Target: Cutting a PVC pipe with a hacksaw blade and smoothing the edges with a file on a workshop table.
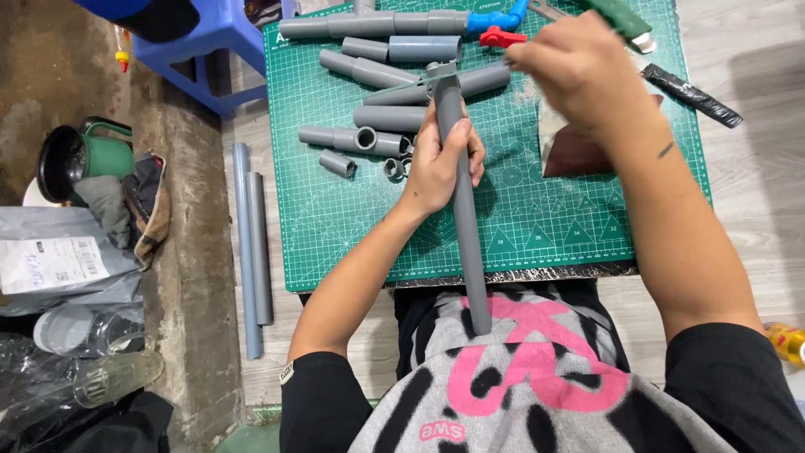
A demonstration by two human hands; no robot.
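grey pipe (464, 218) — clenched in left hand (440, 159) (right hand (570, 63) pinches a saw (604, 13)).

Cutting mat (352, 226): green, white grid pattern. Pipe (464, 218) and fittings (369, 138): grey. Valve (496, 20): blue, red handle (501, 37). Stool (201, 50): blue.

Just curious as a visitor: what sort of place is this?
Probably a home or small workshop plumbing bench: grey pipe pieces lie on a green cutting mat, spare pipes on the floor.
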